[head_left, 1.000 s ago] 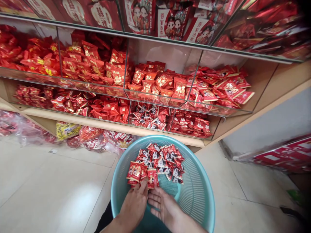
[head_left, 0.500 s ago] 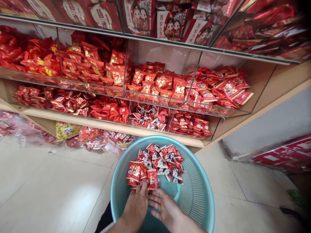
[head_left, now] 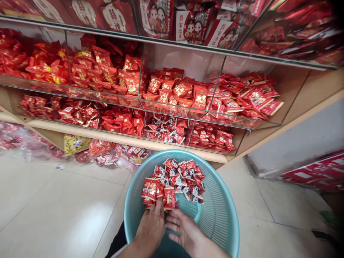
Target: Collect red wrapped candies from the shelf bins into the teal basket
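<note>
Both of my hands reach into a round teal plastic basket [head_left: 223, 200]. My left hand [head_left: 152, 225], back upward, has its fingers stretched out and touching the near edge of a pile of red-and-gold wrapped packets [head_left: 149, 188]. Close beside it, my right hand [head_left: 185, 229] lies open with its fingers spread, the fingertips by a red packet [head_left: 170, 197]. Neither hand has closed around anything. Further back in the basket, several red, black and white wrapped packets [head_left: 185, 175] lie heaped. Part of the basket's bottom is hidden by my hands.
A wooden shelf unit with clear dividers [head_left: 161, 143] stands just beyond the basket, filled with red packets [head_left: 131, 80]. Bagged goods [head_left: 102, 150] lie on the tiled floor [head_left: 67, 208] under it. A red-and-white printed panel [head_left: 317, 170] is at right.
The whole view has shifted slightly, so the shelves and basket appear a little further right. My hands stay almost in the same place by the packets.
</note>
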The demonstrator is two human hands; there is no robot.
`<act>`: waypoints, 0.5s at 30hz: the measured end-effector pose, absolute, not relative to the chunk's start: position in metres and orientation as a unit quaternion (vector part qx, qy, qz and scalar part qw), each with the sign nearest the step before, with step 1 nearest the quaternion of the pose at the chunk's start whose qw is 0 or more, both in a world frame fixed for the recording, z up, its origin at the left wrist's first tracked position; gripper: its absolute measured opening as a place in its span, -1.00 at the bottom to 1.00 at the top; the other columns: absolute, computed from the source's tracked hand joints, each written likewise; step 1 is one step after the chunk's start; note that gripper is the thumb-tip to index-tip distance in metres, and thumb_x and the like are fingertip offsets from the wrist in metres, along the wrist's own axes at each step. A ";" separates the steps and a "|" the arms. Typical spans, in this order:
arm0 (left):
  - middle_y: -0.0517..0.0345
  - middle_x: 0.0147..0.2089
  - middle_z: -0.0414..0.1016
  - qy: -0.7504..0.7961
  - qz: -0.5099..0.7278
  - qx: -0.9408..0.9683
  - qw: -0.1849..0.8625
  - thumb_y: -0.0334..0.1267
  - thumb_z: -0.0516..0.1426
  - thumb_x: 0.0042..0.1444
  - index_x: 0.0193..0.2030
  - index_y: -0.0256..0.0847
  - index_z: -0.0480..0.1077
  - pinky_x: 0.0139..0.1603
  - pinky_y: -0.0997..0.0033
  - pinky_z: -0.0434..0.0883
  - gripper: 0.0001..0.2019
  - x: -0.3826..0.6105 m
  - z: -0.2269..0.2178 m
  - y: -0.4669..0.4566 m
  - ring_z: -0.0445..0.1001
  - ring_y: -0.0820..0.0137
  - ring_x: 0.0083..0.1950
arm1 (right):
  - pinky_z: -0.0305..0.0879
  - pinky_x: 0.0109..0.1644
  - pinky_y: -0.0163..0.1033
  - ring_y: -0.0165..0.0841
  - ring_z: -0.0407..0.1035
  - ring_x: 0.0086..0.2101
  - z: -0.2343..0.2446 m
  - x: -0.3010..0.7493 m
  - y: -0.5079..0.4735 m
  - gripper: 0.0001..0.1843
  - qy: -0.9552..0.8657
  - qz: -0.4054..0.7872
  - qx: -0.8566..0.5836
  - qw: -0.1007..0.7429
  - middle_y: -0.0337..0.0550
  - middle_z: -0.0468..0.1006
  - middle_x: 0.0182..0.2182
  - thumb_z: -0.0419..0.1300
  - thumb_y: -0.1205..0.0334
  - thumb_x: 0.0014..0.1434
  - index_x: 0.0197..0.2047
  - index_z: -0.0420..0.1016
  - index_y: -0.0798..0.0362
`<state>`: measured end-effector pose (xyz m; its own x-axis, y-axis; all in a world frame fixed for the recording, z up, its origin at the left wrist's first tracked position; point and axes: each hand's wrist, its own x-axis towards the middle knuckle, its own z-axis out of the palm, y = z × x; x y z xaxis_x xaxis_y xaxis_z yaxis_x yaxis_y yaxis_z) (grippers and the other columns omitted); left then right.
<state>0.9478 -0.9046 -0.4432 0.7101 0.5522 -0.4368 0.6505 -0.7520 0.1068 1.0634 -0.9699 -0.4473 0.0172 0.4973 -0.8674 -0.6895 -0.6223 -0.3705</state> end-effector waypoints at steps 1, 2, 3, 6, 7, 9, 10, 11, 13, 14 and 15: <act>-0.30 0.32 0.05 0.328 -0.189 0.916 0.133 -0.37 0.02 0.15 0.27 -0.48 0.10 0.06 0.05 0.35 -0.46 0.946 -0.442 -0.905 0.24 0.01 0.18 | 0.23 -0.15 -0.23 -0.23 0.31 -0.04 -0.447 1.065 -0.972 -0.54 0.092 0.696 -0.573 0.423 0.04 0.36 0.04 0.15 -0.03 0.00 -0.10 0.36 0.11; -0.30 0.31 0.05 0.327 -0.182 0.917 0.137 -0.36 0.02 0.14 0.28 -0.48 0.09 0.06 0.05 0.34 -0.45 0.945 -0.441 -0.905 0.23 0.01 0.19 | 0.24 -0.14 -0.21 -0.22 0.29 -0.02 -0.448 1.068 -0.975 -0.51 0.099 0.695 -0.575 0.420 0.05 0.34 0.06 0.17 -0.04 -0.02 -0.09 0.36 0.10; -0.30 0.31 0.07 0.326 -0.174 0.918 0.142 -0.36 0.02 0.14 0.27 -0.46 0.10 0.06 0.05 0.34 -0.46 0.944 -0.440 -0.905 0.23 0.01 0.19 | 0.24 -0.13 -0.20 -0.20 0.28 0.00 -0.449 1.070 -0.977 -0.48 0.103 0.691 -0.580 0.420 0.05 0.33 0.07 0.19 -0.05 -0.05 -0.07 0.35 0.09; -0.25 0.23 0.21 0.314 -0.150 0.921 0.177 -0.34 -0.02 0.16 0.16 -0.39 0.28 0.03 0.06 0.35 -0.58 0.941 -0.436 -0.906 0.29 0.05 0.15 | 0.23 -0.12 -0.20 -0.19 0.28 0.01 -0.454 1.076 -0.983 -0.39 0.088 0.656 -0.605 0.442 0.01 0.35 0.07 0.27 -0.07 -0.14 -0.04 0.34 0.04; -0.21 0.19 0.26 0.303 -0.145 0.920 0.199 -0.32 -0.04 0.17 0.10 -0.35 0.33 0.02 0.07 0.36 -0.63 0.941 -0.434 -0.907 0.32 0.08 0.11 | 0.23 -0.13 -0.22 -0.20 0.28 0.00 -0.456 1.077 -0.983 -0.37 0.076 0.639 -0.617 0.453 -0.01 0.37 0.05 0.29 -0.07 -0.16 -0.03 0.33 0.02; -0.13 0.10 0.35 0.276 -0.139 0.918 0.249 -0.29 -0.05 0.18 0.00 -0.28 0.39 0.00 0.10 0.37 -0.68 0.941 -0.433 -0.907 0.37 0.13 0.05 | 0.21 -0.16 -0.25 -0.22 0.28 -0.01 -0.458 1.079 -0.981 -0.34 0.051 0.611 -0.636 0.469 -0.06 0.43 -0.01 0.31 -0.06 -0.19 -0.01 0.31 -0.01; -0.10 0.07 0.37 0.263 -0.136 0.915 0.273 -0.27 -0.05 0.18 -0.02 -0.26 0.39 0.00 0.11 0.38 -0.69 0.942 -0.432 -0.907 0.39 0.15 0.03 | 0.20 -0.17 -0.26 -0.23 0.28 -0.01 -0.458 1.080 -0.979 -0.33 0.041 0.603 -0.642 0.472 -0.08 0.46 -0.04 0.31 -0.04 -0.19 0.01 0.30 -0.02; -0.07 0.06 0.37 0.253 -0.135 0.913 0.292 -0.26 -0.05 0.18 -0.02 -0.24 0.39 0.00 0.12 0.38 -0.69 0.942 -0.433 -0.907 0.39 0.15 0.03 | 0.20 -0.16 -0.26 -0.24 0.28 -0.01 -0.458 1.081 -0.976 -0.32 0.033 0.600 -0.644 0.473 -0.09 0.47 -0.06 0.31 -0.02 -0.18 0.03 0.29 -0.02; -0.07 0.09 0.36 0.244 -0.133 0.907 0.316 -0.26 -0.05 0.17 0.01 -0.22 0.36 0.02 0.11 0.36 -0.68 0.944 -0.434 -0.906 0.38 0.15 0.05 | 0.19 -0.14 -0.26 -0.27 0.30 -0.02 -0.454 1.081 -0.970 -0.30 0.016 0.604 -0.642 0.472 -0.12 0.48 -0.07 0.29 0.03 -0.16 0.08 0.26 -0.03; -0.07 0.11 0.34 0.245 -0.133 0.904 0.323 -0.26 -0.06 0.17 0.04 -0.21 0.35 0.04 0.11 0.35 -0.66 0.944 -0.435 -0.905 0.37 0.15 0.07 | 0.18 -0.12 -0.25 -0.28 0.31 -0.02 -0.452 1.081 -0.966 -0.29 0.007 0.608 -0.640 0.469 -0.13 0.48 -0.05 0.28 0.04 -0.15 0.10 0.24 -0.05; -0.06 0.13 0.33 0.248 -0.133 0.901 0.329 -0.26 -0.06 0.17 0.06 -0.20 0.33 0.06 0.11 0.33 -0.65 0.945 -0.437 -0.904 0.36 0.15 0.09 | 0.16 -0.11 -0.24 -0.29 0.31 -0.02 -0.449 1.080 -0.963 -0.29 -0.007 0.614 -0.639 0.464 -0.15 0.47 -0.04 0.28 0.04 -0.14 0.11 0.24 -0.06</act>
